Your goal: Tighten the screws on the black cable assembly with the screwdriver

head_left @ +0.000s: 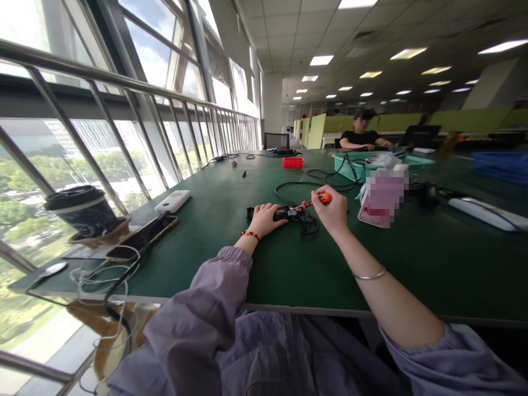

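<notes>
My left hand [264, 216] lies closed over a small black device [285, 213] on the green table [214, 247], pinning it down. My right hand [332, 206] grips an orange-handled screwdriver [317, 200], its tip pointing left into the black device. A black cable [307, 225] coils beside the device and runs off toward the back of the table.
At the left are a lidded coffee cup [82, 212], a phone [142, 237], a white power bank [172, 201] and white cords [103, 275]. Farther back stand a red box [292, 162] and a green basket [350, 164]. A white power strip [487, 212] lies right. Another person [363, 135] sits at the far end.
</notes>
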`<state>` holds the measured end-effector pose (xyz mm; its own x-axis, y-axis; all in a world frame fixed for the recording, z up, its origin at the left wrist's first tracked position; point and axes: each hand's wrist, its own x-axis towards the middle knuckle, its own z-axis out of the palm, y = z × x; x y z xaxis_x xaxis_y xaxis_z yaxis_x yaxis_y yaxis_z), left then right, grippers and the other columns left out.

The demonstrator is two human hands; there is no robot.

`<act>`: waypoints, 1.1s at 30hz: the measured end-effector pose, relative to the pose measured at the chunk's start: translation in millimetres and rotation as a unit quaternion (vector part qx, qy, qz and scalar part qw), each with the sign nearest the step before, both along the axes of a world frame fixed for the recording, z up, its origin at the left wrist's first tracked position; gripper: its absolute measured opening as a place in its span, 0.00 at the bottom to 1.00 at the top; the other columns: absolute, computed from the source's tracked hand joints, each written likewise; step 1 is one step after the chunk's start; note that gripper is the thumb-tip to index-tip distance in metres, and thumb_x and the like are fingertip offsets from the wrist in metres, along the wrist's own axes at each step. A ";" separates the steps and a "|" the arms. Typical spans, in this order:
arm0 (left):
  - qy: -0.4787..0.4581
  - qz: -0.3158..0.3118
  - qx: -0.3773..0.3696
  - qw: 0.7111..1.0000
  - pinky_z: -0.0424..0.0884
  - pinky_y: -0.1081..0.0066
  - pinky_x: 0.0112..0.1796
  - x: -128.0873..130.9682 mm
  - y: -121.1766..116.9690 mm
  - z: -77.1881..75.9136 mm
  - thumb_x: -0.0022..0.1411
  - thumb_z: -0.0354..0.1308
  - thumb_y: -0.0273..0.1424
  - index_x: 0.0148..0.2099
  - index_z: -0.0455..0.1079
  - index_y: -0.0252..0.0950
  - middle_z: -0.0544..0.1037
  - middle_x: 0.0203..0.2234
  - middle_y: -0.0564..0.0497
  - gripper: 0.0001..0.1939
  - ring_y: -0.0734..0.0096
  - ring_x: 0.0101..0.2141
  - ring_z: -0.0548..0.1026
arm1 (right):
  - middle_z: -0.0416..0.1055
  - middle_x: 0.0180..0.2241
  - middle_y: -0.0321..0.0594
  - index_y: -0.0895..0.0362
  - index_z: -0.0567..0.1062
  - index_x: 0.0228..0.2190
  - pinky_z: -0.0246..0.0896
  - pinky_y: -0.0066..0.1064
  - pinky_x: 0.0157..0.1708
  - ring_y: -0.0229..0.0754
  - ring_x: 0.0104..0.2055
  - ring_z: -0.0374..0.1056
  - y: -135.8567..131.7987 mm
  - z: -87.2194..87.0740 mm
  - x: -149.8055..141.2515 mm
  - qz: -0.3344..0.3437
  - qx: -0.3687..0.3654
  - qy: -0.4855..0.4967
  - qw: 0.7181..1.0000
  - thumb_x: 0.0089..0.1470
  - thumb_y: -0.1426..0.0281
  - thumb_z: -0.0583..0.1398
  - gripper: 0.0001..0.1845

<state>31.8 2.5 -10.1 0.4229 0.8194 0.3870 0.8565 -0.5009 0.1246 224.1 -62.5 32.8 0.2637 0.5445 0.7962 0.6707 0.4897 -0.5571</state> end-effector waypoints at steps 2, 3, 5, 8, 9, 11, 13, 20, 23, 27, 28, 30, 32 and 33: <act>0.000 0.001 -0.001 1.000 0.56 0.59 0.53 -0.2 0.1 0.3 0.59 0.55 0.49 0.55 0.65 0.43 0.73 0.46 0.47 0.26 0.57 0.50 0.68 | 0.65 0.19 0.35 0.53 0.66 0.21 0.53 0.29 0.27 0.38 0.23 0.60 -0.1 0.6 1.0 -0.003 0.004 0.006 1.000 0.51 0.59 0.55 0.13; 0.001 0.001 -0.001 1.000 0.56 0.59 0.53 -0.3 0.1 0.3 0.59 0.55 0.49 0.55 0.65 0.43 0.73 0.46 0.47 0.26 0.57 0.50 0.68 | 0.64 0.19 0.35 0.53 0.66 0.21 0.53 0.29 0.26 0.38 0.22 0.60 -0.3 1.2 1.5 -0.006 0.008 0.014 1.000 0.51 0.59 0.55 0.13; 0.001 0.000 0.000 1.000 0.56 0.59 0.53 -0.4 -0.2 0.2 0.60 0.55 0.49 0.55 0.65 0.42 0.73 0.46 0.47 0.26 0.57 0.50 0.68 | 0.64 0.18 0.34 0.53 0.65 0.20 0.52 0.29 0.26 0.38 0.22 0.59 -0.9 2.5 2.4 -0.011 0.015 0.030 0.999 0.51 0.60 0.55 0.14; 0.004 -0.001 0.001 1.000 0.56 0.60 0.53 -0.3 -0.9 0.1 0.60 0.55 0.50 0.55 0.66 0.42 0.73 0.46 0.47 0.26 0.58 0.50 0.68 | 0.63 0.18 0.33 0.54 0.65 0.20 0.51 0.29 0.26 0.37 0.21 0.58 -1.4 3.5 2.5 -0.008 0.018 0.038 0.999 0.51 0.60 0.55 0.13; 0.005 0.000 0.000 1.000 0.56 0.60 0.53 -0.2 -1.1 0.2 0.60 0.55 0.50 0.55 0.66 0.42 0.73 0.46 0.47 0.26 0.58 0.49 0.68 | 0.63 0.18 0.33 0.54 0.65 0.20 0.51 0.29 0.25 0.37 0.21 0.58 -1.4 3.4 2.3 -0.005 0.018 0.038 0.999 0.51 0.60 0.56 0.13; 0.007 0.002 0.000 1.000 0.56 0.60 0.53 -0.2 -1.5 0.5 0.60 0.55 0.49 0.55 0.66 0.42 0.73 0.46 0.47 0.26 0.58 0.49 0.68 | 0.63 0.18 0.33 0.54 0.65 0.20 0.51 0.29 0.25 0.37 0.21 0.58 -1.1 3.0 1.8 0.002 0.015 0.035 0.999 0.50 0.60 0.56 0.13; 0.007 0.002 0.001 1.000 0.56 0.59 0.53 -0.2 -1.4 0.8 0.60 0.55 0.49 0.55 0.66 0.42 0.73 0.46 0.47 0.26 0.57 0.49 0.68 | 0.63 0.18 0.33 0.54 0.65 0.20 0.52 0.29 0.25 0.37 0.21 0.58 -0.7 2.2 1.6 0.011 0.007 0.035 0.999 0.50 0.59 0.56 0.14; -0.002 -0.004 0.001 1.000 0.57 0.59 0.53 -0.7 -0.2 -0.2 0.59 0.55 0.49 0.55 0.66 0.42 0.72 0.46 0.47 0.26 0.56 0.50 0.68 | 0.63 0.18 0.34 0.54 0.65 0.19 0.54 0.29 0.27 0.38 0.23 0.61 3.1 0.4 4.7 0.034 -0.026 0.055 0.998 0.52 0.55 0.55 0.18; -0.005 -0.004 -0.001 1.000 0.57 0.59 0.53 -1.0 0.1 -0.7 0.59 0.55 0.49 0.55 0.66 0.43 0.72 0.46 0.47 0.25 0.56 0.50 0.67 | 0.66 0.22 0.34 0.54 0.68 0.24 0.57 0.30 0.29 0.38 0.25 0.62 4.4 -0.7 5.2 0.060 -0.014 0.052 0.997 0.51 0.59 0.56 0.12; -0.004 -0.004 0.000 1.000 0.56 0.59 0.53 -1.7 0.3 -0.6 0.59 0.55 0.49 0.55 0.66 0.43 0.72 0.46 0.47 0.25 0.57 0.50 0.67 | 0.68 0.29 0.33 0.53 0.66 0.41 0.59 0.29 0.29 0.37 0.26 0.64 5.8 -2.3 4.4 0.112 0.002 0.079 0.991 0.44 0.65 0.60 0.20; -0.003 -0.003 0.000 1.000 0.56 0.59 0.53 -1.7 0.3 -0.5 0.59 0.55 0.49 0.55 0.66 0.42 0.72 0.46 0.47 0.26 0.57 0.50 0.67 | 0.67 0.28 0.32 0.53 0.66 0.42 0.59 0.29 0.28 0.37 0.26 0.64 6.0 -2.5 4.3 0.112 -0.011 0.087 0.990 0.44 0.63 0.60 0.21; -0.002 -0.004 0.000 1.000 0.56 0.59 0.53 -1.5 0.1 -0.3 0.59 0.55 0.49 0.55 0.66 0.42 0.72 0.46 0.47 0.26 0.57 0.49 0.68 | 0.66 0.24 0.31 0.54 0.69 0.37 0.57 0.29 0.27 0.37 0.24 0.63 6.3 -2.4 4.2 0.087 -0.043 0.094 0.991 0.46 0.58 0.60 0.17; -0.003 -0.005 0.001 1.000 0.57 0.59 0.53 -1.0 -0.1 -0.1 0.59 0.55 0.49 0.55 0.66 0.42 0.72 0.46 0.47 0.26 0.57 0.49 0.68 | 0.66 0.21 0.33 0.54 0.70 0.27 0.58 0.31 0.30 0.39 0.26 0.64 6.2 -1.9 4.0 0.063 -0.057 0.092 0.992 0.49 0.55 0.58 0.15; -0.003 -0.005 0.001 1.000 0.57 0.59 0.53 -0.8 -0.2 0.0 0.59 0.56 0.49 0.55 0.66 0.42 0.72 0.46 0.47 0.26 0.57 0.49 0.68 | 0.67 0.22 0.34 0.55 0.70 0.24 0.58 0.31 0.32 0.39 0.27 0.64 6.1 -1.8 3.8 0.063 -0.053 0.089 0.993 0.50 0.55 0.57 0.16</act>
